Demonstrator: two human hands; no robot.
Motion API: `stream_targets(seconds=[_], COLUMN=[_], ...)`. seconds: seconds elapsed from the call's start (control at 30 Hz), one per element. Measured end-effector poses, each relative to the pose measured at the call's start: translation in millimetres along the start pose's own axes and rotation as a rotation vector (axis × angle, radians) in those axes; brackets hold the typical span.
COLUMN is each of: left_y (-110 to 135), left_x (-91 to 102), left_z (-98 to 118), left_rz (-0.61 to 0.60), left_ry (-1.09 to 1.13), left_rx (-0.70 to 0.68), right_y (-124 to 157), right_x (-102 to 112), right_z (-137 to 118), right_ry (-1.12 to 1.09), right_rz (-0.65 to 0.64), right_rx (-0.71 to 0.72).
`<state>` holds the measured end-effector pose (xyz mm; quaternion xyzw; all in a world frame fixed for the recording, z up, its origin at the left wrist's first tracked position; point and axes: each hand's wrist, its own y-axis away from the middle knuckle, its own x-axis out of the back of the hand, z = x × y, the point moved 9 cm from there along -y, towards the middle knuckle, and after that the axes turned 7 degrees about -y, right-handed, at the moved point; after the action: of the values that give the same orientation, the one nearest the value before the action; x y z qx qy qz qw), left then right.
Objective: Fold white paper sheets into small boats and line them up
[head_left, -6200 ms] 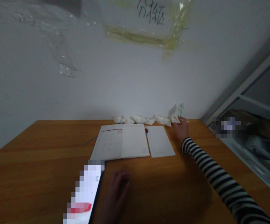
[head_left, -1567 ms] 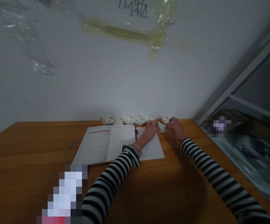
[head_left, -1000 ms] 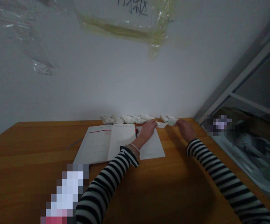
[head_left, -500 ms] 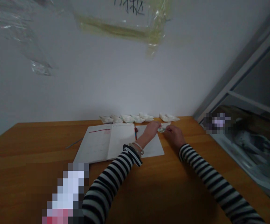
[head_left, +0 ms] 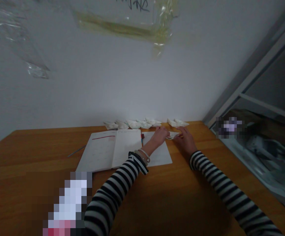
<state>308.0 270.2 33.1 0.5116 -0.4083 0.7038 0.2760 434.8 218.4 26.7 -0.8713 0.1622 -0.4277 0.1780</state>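
Between my hands, near the back of the table, is a small folded paper boat (head_left: 173,135), white with faint green marks. My left hand (head_left: 160,136) pinches its left end, fingers closed. At its right end is my right hand (head_left: 186,141), thumb and fingers closed on the edge with the index finger raised. Behind them, along the wall, stands a row of similar paper boats (head_left: 133,124), several to the left, and a pair of paper boats (head_left: 178,123) to the right.
An open notebook (head_left: 103,150) and a loose white sheet (head_left: 160,155) lie left of and under my left forearm. A thin grey stick (head_left: 76,151) sits beside the notebook. A blurred-out object (head_left: 68,200) is at front left. Right of the wooden table (head_left: 157,203) stands a glazed frame (head_left: 255,101).
My right hand's fingers have lifted and spread slightly over the paper boat, which now sits lower and flatter. The view has shifted a little.
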Motion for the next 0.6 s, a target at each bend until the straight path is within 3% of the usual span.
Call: stream_targets(seconds=[0.17, 0.3, 0.47, 0.6], left_y=[2, 4, 9, 20], left_x=[4.3, 17.3, 36.9, 39.5], left_z=[2, -6, -52, -83], left_rz=[-0.013, 0.049, 0.149, 0.153], left_ry=[-0.023, -0.055, -0.137, -0.188], left_rx=[-0.014, 0.024, 0.236, 0.343], right_y=[1, 0, -28, -61], right_x=[-10, -8, 14, 10], right_z=[-3, -2, 17, 26], right_ry=[0.05, 0.103, 0.208, 0.245], right_rz=[-0.133, -0.166, -0.065, -0.068], right_rx=[0.071, 0.066, -0.019, -0.053])
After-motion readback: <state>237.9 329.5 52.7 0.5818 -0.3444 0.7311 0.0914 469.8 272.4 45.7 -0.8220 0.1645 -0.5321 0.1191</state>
